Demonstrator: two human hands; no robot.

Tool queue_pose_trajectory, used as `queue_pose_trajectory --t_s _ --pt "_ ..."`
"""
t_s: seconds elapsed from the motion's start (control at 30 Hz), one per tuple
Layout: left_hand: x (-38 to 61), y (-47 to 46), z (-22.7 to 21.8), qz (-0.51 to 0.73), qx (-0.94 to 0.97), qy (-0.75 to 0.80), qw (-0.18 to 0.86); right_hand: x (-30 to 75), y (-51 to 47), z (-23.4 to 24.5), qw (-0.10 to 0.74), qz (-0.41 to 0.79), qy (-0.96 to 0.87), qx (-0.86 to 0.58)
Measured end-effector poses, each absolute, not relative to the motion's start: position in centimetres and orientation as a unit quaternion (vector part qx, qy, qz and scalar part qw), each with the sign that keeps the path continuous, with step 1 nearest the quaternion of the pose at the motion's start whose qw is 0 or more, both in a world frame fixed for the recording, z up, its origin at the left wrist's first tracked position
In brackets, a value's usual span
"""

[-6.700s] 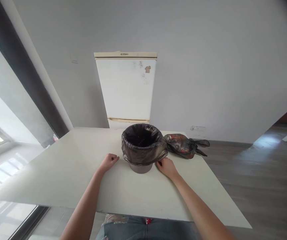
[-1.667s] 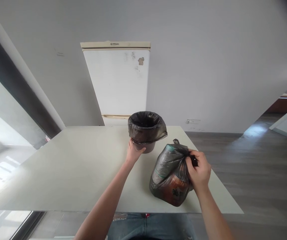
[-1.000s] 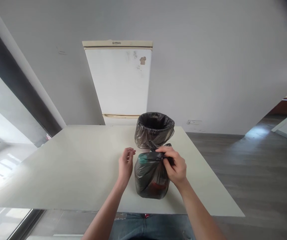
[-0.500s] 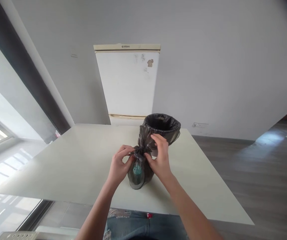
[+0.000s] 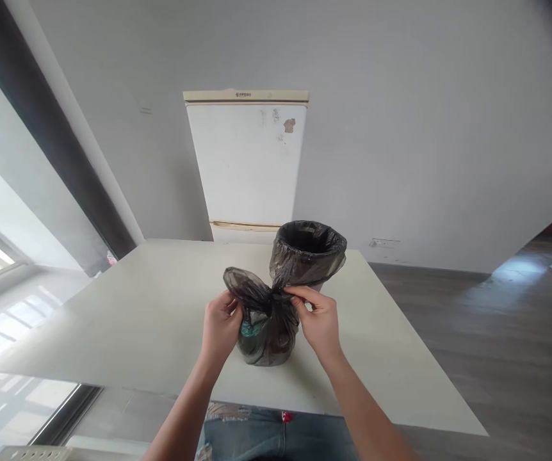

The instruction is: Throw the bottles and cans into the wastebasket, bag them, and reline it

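A filled black see-through garbage bag (image 5: 269, 342) stands on the pale table near its front edge, with something green showing through its left side. Its neck is twisted together in the middle. My left hand (image 5: 221, 323) pinches the loose plastic at the left of the neck, where a flap stands up. At the right of the neck, my right hand (image 5: 318, 315) grips plastic between thumb and fingers. Right behind stands a trash can lined with a black bag (image 5: 308, 246), its mouth facing up. Where the filled bag's knot passes between my hands, I cannot make out its loops.
The pale table (image 5: 161, 307) spreads out to both sides of the bag. Beyond its far edge a white refrigerator (image 5: 247, 163) stands against the grey wall. A window lies at the left, and dark wood floor (image 5: 430, 307) shows at the right.
Both hands have drawn slightly apart, the left one moving left and a little down. A flap of the bag now spreads up and left from the neck. The right fingers have closed in on the plastic.
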State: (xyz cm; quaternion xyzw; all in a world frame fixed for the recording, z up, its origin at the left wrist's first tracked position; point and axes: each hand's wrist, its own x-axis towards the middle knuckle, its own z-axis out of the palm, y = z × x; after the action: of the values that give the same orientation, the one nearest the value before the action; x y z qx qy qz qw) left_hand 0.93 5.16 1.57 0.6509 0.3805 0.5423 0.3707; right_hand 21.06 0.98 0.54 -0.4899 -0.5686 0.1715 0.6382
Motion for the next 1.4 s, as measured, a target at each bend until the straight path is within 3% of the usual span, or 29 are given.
queue_pose_trajectory --t_s 0.13,0.4,0.63,0.87,1.1,1.27,1.4 --pt "0.7 4.5 2.3 0.531 0.677 0.375 0.345 20.9 0.6 0.9 0.659 0.141 -0.554 -0.489" --pt "1.5 4.6 4.6 0.415 0.813 0.276 0.302 19.4 1.5 1.7 0.654 0.2 -0.558 -0.47" --pt "1.3 4.0 4.6 0.522 0.749 0.366 0.181 20.1 1.4 1.1 0.675 0.133 -0.515 -0.511" --pt "0.9 4.3 3.8 0.53 0.695 0.425 0.237 21.4 1.1 1.5 0.688 0.191 -0.487 -0.503" --pt "1.0 4.6 3.9 0.544 0.688 0.416 0.239 21.1 1.2 1.7 0.592 0.151 -0.671 -0.421" --pt "0.0 5.1 3.1 0.553 0.666 0.444 0.233 22.0 1.7 0.3 0.674 0.124 -0.546 -0.482" --pt "-0.6 5.4 2.3 0.577 0.638 0.435 0.265 22.6 1.9 0.1 0.746 0.252 -0.433 -0.439"
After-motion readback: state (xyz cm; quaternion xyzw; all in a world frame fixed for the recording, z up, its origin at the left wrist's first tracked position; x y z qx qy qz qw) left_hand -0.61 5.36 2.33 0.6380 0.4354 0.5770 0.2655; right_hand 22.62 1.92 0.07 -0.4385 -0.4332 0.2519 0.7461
